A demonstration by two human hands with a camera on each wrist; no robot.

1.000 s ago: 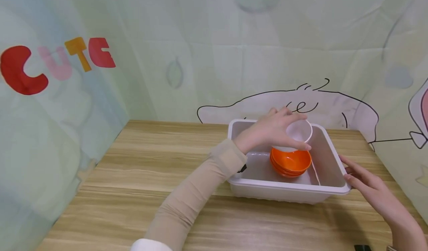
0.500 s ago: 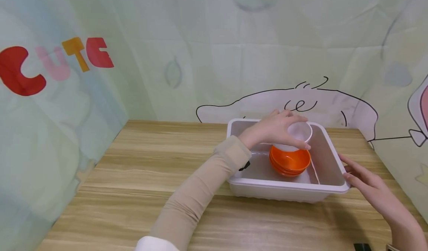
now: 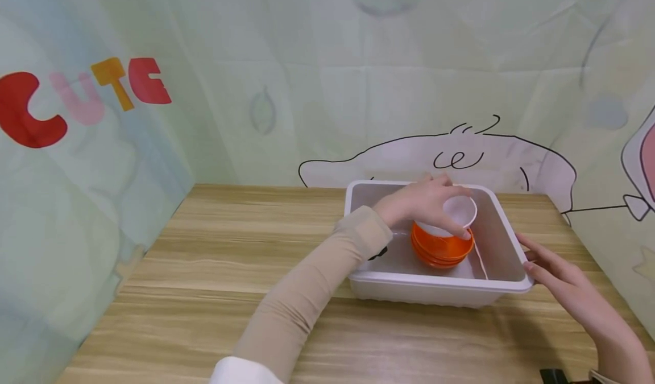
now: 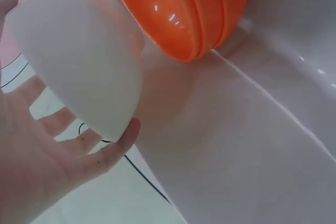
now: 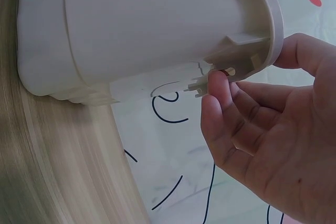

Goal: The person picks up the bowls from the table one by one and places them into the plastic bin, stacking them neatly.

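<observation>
My left hand (image 3: 427,202) grips a white bowl (image 3: 463,209) by its rim, thumb on the near side and fingers on the far side. The bowl tilts right over a stack of orange bowls (image 3: 441,256) inside a pale grey plastic tub (image 3: 440,281). In the left wrist view the white bowl (image 4: 79,61) shows its smooth underside close beside the orange stack (image 4: 210,14). My right hand (image 3: 563,276) holds the tub's right rim near the front corner. The right wrist view shows its thumb over the rim and its fingers (image 5: 220,114) curled underneath.
The tub stands on a wood-grain table (image 3: 204,270) near its back edge. A small black item (image 3: 378,254) shows inside the tub at the left. Behind the table hangs a printed cloth backdrop (image 3: 317,99). A dark object (image 3: 554,376) lies at the bottom right.
My left hand has lowered the white bowl slightly, so it overlaps more of the orange stack. The right hand stays on the rim.
</observation>
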